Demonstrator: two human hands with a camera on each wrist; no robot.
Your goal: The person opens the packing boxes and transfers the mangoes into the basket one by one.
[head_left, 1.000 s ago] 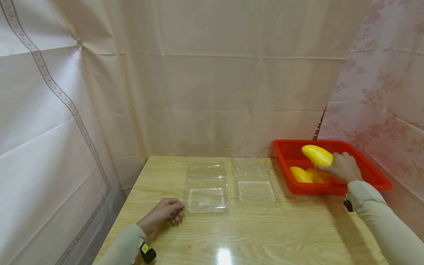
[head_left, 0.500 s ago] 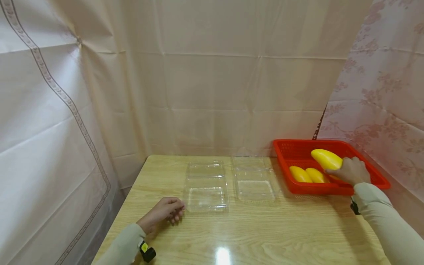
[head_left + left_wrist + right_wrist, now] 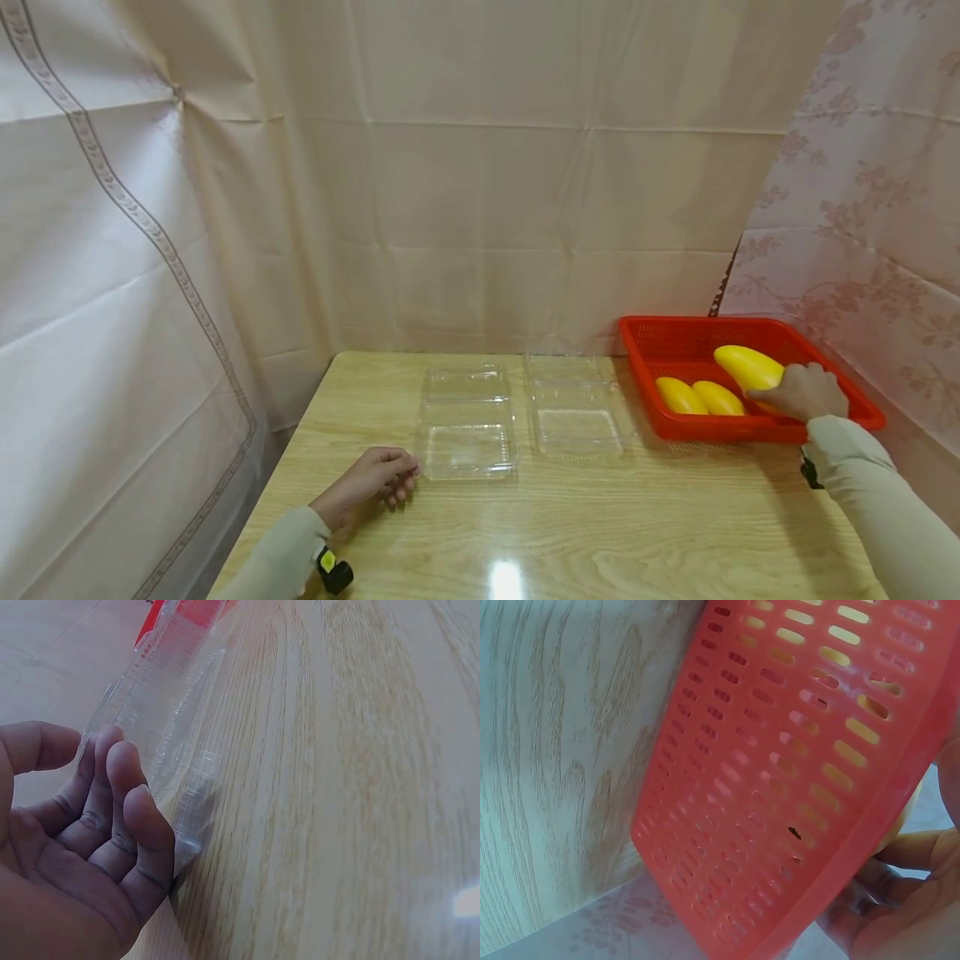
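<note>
In the head view my right hand (image 3: 812,392) grips a yellow mango (image 3: 748,367) by its near end, inside the red basket (image 3: 637,367). Two more mangoes (image 3: 680,396) lie to its left in the basket. The right wrist view looks at the basket's slotted wall (image 3: 735,772), which hides most of the held mango. My left hand (image 3: 372,482) is at the near left corner of a clear plastic clamshell box (image 3: 468,450). Thumb and index finger pinch the box's rim in the left wrist view, the other fingers (image 3: 150,825) curled beside it.
A second clear clamshell box (image 3: 577,429) lies with its lid spread open between the first box and the basket. All stand on a wood-grain table (image 3: 600,533). Cloth hangs behind (image 3: 480,208) and on both sides.
My right hand has moved right and lower into the basket with the mango. The two mangoes at the left show more fully. My left hand has stayed still.
</note>
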